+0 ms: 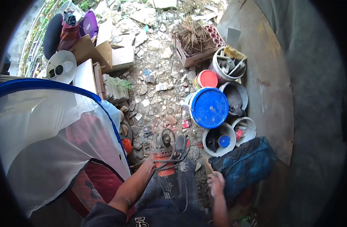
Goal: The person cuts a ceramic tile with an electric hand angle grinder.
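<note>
An orange and black angle grinder (166, 168) with its cord wound round it is upright in front of the person's body. My left hand (152, 160) is wrapped round the grinder's side, its fingers mostly hidden behind the tool. To the right, my right hand (216, 182) is beside the blue bag (245, 164), near a strip of cardboard. Its fingers look bent, but whether they hold anything is too small to tell.
Buckets stand at the right, one with a blue lid (209, 108) and one with a red lid (208, 79). Behind them is a crate (192, 58) of twigs. A mesh tent (60, 132) fills the left. Rubble (154, 87) covers the ground.
</note>
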Demonstrator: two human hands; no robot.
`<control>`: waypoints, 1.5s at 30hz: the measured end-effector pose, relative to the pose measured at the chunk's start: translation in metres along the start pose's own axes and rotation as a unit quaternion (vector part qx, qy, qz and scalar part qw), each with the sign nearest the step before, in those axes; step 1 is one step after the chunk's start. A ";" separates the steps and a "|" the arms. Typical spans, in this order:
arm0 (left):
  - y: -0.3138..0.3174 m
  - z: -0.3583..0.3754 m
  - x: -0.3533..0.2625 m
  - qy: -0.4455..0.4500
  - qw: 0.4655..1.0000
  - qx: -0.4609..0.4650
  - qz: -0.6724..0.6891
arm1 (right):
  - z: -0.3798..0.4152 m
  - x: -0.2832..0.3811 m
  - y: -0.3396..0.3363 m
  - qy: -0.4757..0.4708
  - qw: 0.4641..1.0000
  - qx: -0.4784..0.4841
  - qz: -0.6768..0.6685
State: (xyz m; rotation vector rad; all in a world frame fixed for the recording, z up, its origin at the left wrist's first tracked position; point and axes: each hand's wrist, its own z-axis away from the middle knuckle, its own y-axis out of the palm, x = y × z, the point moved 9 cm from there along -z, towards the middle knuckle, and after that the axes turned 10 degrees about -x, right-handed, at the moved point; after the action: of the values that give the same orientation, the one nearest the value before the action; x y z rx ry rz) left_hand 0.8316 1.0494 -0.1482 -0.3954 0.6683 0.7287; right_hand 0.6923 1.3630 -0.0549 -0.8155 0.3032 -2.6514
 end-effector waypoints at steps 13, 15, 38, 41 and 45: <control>0.053 -0.166 -0.257 -0.071 0.695 0.335 0.632 | 0.056 0.479 0.308 -0.490 0.848 0.173 0.107; 0.058 -0.201 -0.292 -0.061 0.741 0.327 0.584 | 0.054 0.544 0.372 -0.488 0.820 0.240 0.181; -0.205 -0.554 -0.812 0.134 0.718 0.338 0.593 | -0.105 0.900 0.819 -0.317 0.723 0.442 0.425; -0.226 -0.617 -0.861 0.114 0.743 0.331 0.571 | -0.115 0.986 0.885 -0.395 0.630 0.459 0.486; -0.237 -0.705 -0.942 0.076 0.713 0.375 0.588 | -0.122 1.153 0.971 -0.361 0.714 0.537 0.268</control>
State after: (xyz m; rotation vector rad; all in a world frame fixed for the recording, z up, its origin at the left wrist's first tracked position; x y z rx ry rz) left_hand 0.1842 0.0507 0.0051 0.8618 1.3158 1.5301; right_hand -0.0119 0.0381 0.1317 -0.9877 -0.9670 -1.3505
